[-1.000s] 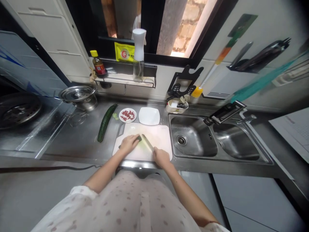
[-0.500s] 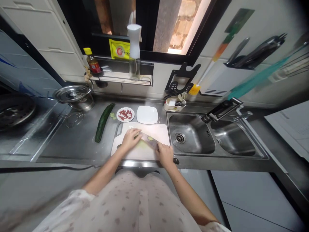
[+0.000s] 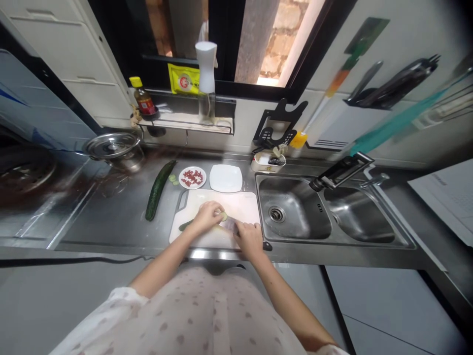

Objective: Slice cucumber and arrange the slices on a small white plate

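Observation:
My right hand [image 3: 250, 238] is closed around the handle of a knife, with the black handle end [image 3: 267, 246] sticking out past it. The knife's blade [image 3: 230, 224] lies angled over a white cutting board [image 3: 242, 201], pointing left. At the blade, the fingers of my left hand [image 3: 207, 216] are closed on a pale green cucumber slice [image 3: 223, 216]. Under my left wrist a piece of cucumber [image 3: 185, 225] rests on the board, mostly hidden by the hand and forearm.
A whole cucumber [image 3: 158, 190] lies left of the board, near a few cucumber slices [image 3: 173, 179]. Behind the board stand a plate of chopped red pieces [image 3: 192, 185] and a white square plate [image 3: 225, 178]. A double sink [image 3: 295, 207] is right; a lidded pot [image 3: 116, 148] stands left.
My left hand has moved right and slightly down to the blade and taken hold of the slice that was stuck there. My right hand has shifted slightly with the knife.

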Action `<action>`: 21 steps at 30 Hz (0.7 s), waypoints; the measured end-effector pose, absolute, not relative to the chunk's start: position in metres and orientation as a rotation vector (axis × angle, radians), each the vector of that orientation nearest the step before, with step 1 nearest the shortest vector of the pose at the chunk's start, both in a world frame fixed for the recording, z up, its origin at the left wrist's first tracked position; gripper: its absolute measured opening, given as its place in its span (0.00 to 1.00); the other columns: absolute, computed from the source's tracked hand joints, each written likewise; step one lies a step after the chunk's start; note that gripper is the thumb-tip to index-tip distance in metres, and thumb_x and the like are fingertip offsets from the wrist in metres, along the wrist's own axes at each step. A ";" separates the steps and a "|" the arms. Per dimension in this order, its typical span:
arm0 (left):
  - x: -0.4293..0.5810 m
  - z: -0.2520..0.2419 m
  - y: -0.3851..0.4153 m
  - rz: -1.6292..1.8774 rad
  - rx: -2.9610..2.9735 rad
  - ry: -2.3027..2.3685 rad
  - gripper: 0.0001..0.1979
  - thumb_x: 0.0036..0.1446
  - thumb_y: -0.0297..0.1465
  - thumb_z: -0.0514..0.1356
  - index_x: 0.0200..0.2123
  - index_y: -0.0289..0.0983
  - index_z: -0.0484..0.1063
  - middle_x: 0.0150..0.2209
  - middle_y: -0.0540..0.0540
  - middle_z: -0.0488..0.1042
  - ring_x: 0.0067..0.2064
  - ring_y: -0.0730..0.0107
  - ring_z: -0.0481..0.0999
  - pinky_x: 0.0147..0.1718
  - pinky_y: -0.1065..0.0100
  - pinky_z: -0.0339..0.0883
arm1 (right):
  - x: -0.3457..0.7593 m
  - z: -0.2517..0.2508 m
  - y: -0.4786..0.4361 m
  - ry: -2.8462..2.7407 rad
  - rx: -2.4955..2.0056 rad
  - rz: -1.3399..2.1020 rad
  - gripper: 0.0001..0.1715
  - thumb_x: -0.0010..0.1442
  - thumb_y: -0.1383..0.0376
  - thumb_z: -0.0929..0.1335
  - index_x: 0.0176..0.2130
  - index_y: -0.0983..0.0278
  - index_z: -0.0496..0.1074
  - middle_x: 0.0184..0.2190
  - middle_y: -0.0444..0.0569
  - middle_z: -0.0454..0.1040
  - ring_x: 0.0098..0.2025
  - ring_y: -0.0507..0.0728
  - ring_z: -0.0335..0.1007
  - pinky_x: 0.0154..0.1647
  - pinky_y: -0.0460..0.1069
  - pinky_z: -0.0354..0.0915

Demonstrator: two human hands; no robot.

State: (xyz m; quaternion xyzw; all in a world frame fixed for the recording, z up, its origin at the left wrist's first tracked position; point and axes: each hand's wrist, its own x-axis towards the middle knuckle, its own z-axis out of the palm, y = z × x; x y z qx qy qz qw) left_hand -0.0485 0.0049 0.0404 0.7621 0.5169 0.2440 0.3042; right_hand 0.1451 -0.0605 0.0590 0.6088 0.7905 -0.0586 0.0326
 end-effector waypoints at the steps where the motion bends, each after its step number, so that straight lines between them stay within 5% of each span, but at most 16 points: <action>1: -0.048 0.040 0.004 0.688 1.988 1.386 0.06 0.54 0.34 0.61 0.33 0.39 0.75 0.36 0.46 0.75 0.41 0.64 0.72 0.45 0.63 0.63 | 0.145 0.059 -0.061 2.426 1.878 -0.195 0.15 0.62 0.63 0.64 0.49 0.63 0.70 0.36 0.51 0.77 0.41 0.58 0.69 0.44 0.52 0.45; 9: -0.076 0.008 0.013 1.015 1.390 1.832 0.06 0.53 0.34 0.61 0.32 0.38 0.73 0.32 0.49 0.77 0.35 0.69 0.75 0.37 0.69 0.66 | 0.161 0.048 -0.060 2.293 2.020 -0.274 0.15 0.62 0.63 0.65 0.49 0.62 0.69 0.39 0.50 0.78 0.43 0.58 0.70 0.43 0.51 0.47; 21: -0.125 -0.042 0.060 0.856 1.247 2.191 0.10 0.52 0.36 0.60 0.37 0.39 0.73 0.35 0.47 0.78 0.37 0.67 0.75 0.36 0.70 0.62 | 0.172 0.041 -0.059 2.203 2.124 -0.345 0.16 0.64 0.59 0.64 0.50 0.61 0.70 0.39 0.50 0.79 0.43 0.57 0.73 0.42 0.50 0.50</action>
